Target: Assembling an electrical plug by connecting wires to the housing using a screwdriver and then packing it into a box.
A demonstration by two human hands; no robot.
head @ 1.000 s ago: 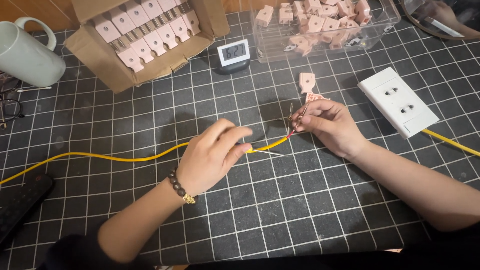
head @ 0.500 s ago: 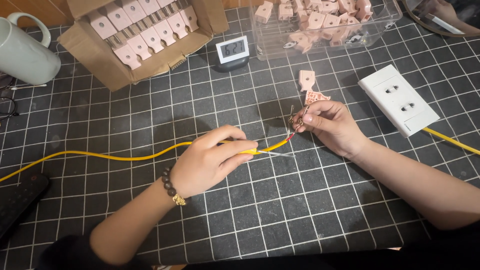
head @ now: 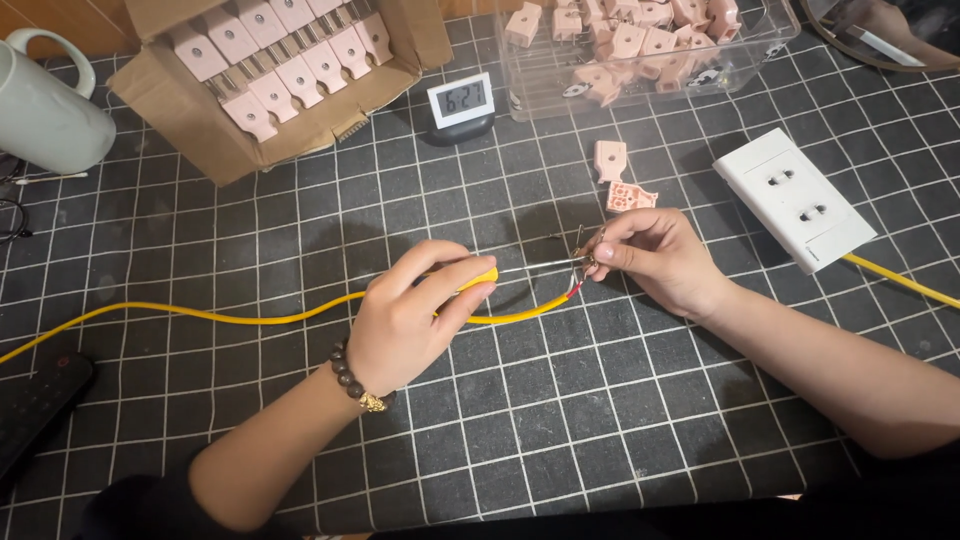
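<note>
My left hand (head: pixel 410 318) is closed around a yellow-handled screwdriver (head: pixel 482 279). Its thin metal shaft (head: pixel 540 266) points right to the fingertips of my right hand (head: pixel 655 258). That hand pinches a small metal part at the stripped, red-tipped end (head: pixel 573 291) of a yellow cable (head: pixel 200 318). The cable runs left across the black grid mat and passes under my left hand. Two small pink plastic pieces (head: pixel 610 160) (head: pixel 630 196) lie just beyond my right hand.
A white double socket (head: pixel 795 198) with another yellow cable lies at the right. At the back stand a cardboard box (head: pixel 180 120) of pink parts, a small digital clock (head: pixel 462 100) and a clear bin (head: pixel 770 40) of pink parts. A pale mug (head: pixel 45 115) is far left and a black object (head: pixel 35 410) lower left.
My left hand has shifted slightly down and left, and the screwdriver shaft now shows, reaching my right fingertips. My right hand has dropped a little away from the pink pieces.
</note>
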